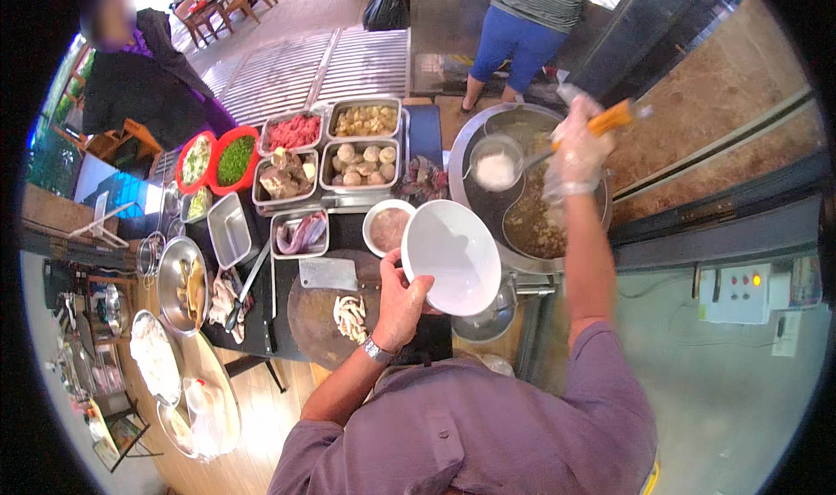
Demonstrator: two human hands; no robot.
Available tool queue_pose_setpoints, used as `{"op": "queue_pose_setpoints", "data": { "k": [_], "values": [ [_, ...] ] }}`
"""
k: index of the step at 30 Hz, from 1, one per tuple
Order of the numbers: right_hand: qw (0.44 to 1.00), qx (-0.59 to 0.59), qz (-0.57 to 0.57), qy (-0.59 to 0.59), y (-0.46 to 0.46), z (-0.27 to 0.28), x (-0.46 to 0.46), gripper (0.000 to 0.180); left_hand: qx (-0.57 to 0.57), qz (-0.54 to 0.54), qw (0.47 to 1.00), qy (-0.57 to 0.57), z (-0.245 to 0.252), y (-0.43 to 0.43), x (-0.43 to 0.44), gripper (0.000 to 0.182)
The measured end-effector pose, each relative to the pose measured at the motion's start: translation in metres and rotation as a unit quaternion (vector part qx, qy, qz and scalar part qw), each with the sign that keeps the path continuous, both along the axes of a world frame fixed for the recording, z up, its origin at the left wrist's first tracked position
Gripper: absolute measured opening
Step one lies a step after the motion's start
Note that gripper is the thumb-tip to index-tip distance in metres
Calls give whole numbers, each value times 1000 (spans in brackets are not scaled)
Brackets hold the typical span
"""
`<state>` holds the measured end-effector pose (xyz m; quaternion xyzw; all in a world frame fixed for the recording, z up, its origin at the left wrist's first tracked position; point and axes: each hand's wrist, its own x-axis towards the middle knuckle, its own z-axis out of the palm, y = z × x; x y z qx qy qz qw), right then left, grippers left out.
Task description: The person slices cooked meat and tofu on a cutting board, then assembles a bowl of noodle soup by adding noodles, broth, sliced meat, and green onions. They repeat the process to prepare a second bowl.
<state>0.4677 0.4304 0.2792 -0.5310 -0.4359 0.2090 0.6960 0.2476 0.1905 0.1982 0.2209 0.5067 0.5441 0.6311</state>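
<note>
My left hand (401, 299) grips the rim of an empty white bowl (452, 258), tilted beside the stock pot. My right hand (580, 145), in a clear plastic glove, is closed around the orange handle of a strainer (496, 162) that holds white noodles over the divided pot (465, 214). Brownish broth with bits fills one section of the pot. Left of the bowl stands a smaller white bowl of pinkish meat (388, 228). A cleaver (328, 273) and sliced pale meat (351, 319) lie on the round chopping board (307, 319).
Steel trays hold meatballs (364, 165), minced meat (294, 132) and meat chunks (285, 175). Chopped green onion (236, 160) fills a red basket. A steel bowl (167, 286) and a noodle tray (154, 358) are at left. One person stands beyond the counter at left, another beyond the pot.
</note>
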Motion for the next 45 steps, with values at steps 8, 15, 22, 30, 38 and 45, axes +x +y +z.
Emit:
{"op": "queue_pose_setpoints", "data": {
  "k": [8,15,22,30,38,45],
  "values": [
    [971,160,85,153,-39,112,15,14,-44,-93,993,-48,3,-32,-5,69],
    [995,-46,-21,87,1,-6,-5,25,-32,-126,991,-34,7,-35,-13,70],
    [983,107,54,138,-25,85,19,24,-23,-97,994,-51,11,-43,-13,72],
    [989,-85,-76,89,-17,8,-10,27,-6,-85,994,-73,18,-54,-23,73],
    [979,126,54,153,-49,87,15,18,-17,-70,995,-70,30,-61,-28,69],
    [980,-105,-121,115,-35,28,-14,21,-15,-40,994,-101,41,-60,-39,72]
  ]
}}
